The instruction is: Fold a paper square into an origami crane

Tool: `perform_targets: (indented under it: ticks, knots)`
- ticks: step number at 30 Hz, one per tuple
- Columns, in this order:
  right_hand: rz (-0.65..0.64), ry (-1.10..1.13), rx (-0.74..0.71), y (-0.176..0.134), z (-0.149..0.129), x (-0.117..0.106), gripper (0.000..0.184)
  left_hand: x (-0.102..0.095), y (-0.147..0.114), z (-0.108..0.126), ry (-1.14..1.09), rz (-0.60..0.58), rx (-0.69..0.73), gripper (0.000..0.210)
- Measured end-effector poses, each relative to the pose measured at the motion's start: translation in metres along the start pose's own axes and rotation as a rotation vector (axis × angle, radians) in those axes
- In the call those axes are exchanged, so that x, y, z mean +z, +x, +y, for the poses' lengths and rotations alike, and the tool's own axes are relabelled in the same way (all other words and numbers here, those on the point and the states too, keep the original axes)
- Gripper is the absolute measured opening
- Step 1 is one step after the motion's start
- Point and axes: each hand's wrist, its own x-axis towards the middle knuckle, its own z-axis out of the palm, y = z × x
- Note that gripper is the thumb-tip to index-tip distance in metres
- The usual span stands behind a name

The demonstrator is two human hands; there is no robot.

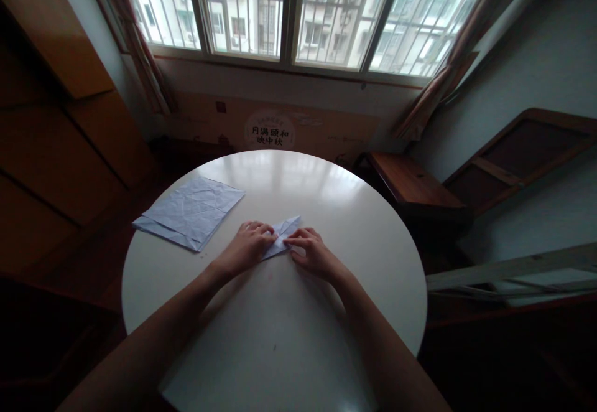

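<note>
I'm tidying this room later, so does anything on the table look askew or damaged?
The larger paper on the left is creased all over, and its left corner seems to poke past the edge of the round table. A small dark mark also stands out on the white top.

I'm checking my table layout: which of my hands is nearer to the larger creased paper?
Left. The left hand, on the small folded paper, lies right of the larger creased paper, not touching it; the right hand is farther right.
</note>
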Motion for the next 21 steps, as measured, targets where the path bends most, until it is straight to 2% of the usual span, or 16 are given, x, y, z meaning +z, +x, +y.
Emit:
perform_targets:
  ticks: [6,10,14,18,21]
  knots:
    - [0.025,0.018,-0.05,0.0024,-0.0044,0.0013,0.038,-0.0041,-0.0009,-0.0037,-0.053,-0.023,-0.049,0.041]
    - [-0.033,0.038,-0.054,0.0019,-0.0075,-0.0026,0.037,-0.0057,0.0009,-0.0004,-0.11,-0.08,0.037,0.04]
    - [-0.063,0.058,-0.037,-0.0001,-0.0068,-0.0035,0.033,-0.0056,-0.0007,0.0026,-0.092,-0.084,0.07,0.026]
    - [-0.044,0.036,-0.015,0.0007,-0.0035,-0.0014,0.029,-0.0019,-0.003,-0.0003,-0.06,-0.088,0.081,0.044]
    - [-0.031,0.024,0.015,0.0025,-0.0014,-0.0002,0.024,0.0018,-0.0015,-0.0009,-0.036,-0.066,0.084,0.035]
